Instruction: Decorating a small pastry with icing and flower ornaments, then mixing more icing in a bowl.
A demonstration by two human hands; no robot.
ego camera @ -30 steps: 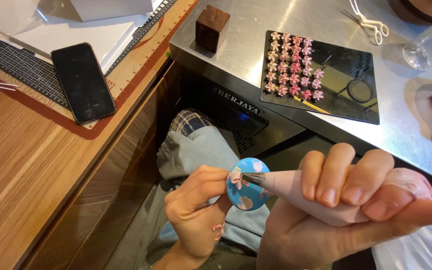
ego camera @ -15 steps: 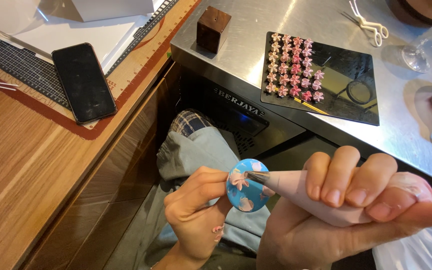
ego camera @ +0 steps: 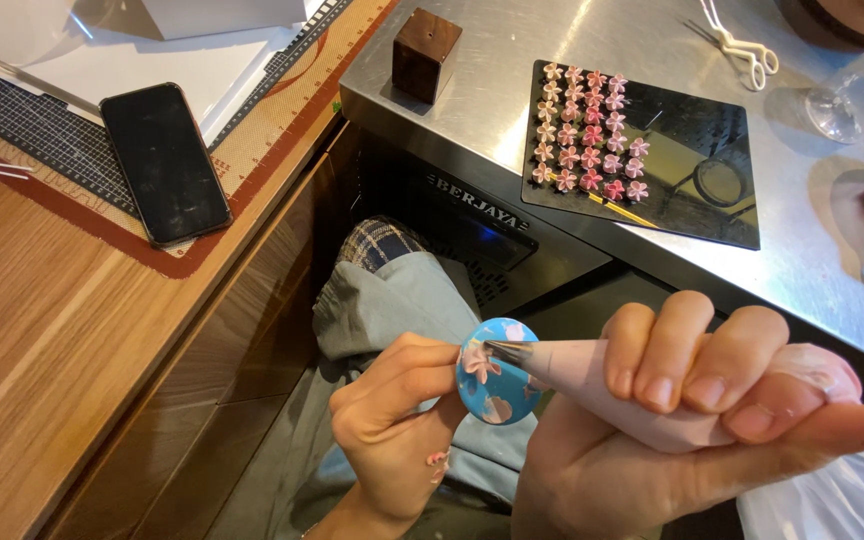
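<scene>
Piping bag: the piping bag (ego camera: 642, 395) is soft and full of pink cream, so I judge it gives way under any squeeze; it should be held around the thick middle, not near the metal tip (ego camera: 508, 351).
Blue disc: the small round blue disc (ego camera: 497, 371) looks light and stiff, but the pink cream flower (ego camera: 477, 364) on its face is very fragile. I judge it must be held only from behind or below, never on the face.
Place: the blue disc is below the front edge of the steel bench (ego camera: 512, 90), over the person's lap, with the metal tip touching its face.
Right hand: the right hand (ego camera: 692, 420) is wrapped closed around the piping bag, three fingers over the top, thumb stretched along the far end.
Left hand: the left hand (ego camera: 397, 430) is closed, fingers curled at the left side of the blue disc; what it grips behind the disc is hidden.
On the bench: a black tray (ego camera: 697, 130) with rows of finished pink flowers (ego camera: 587, 130) lies well above the blue disc.
</scene>
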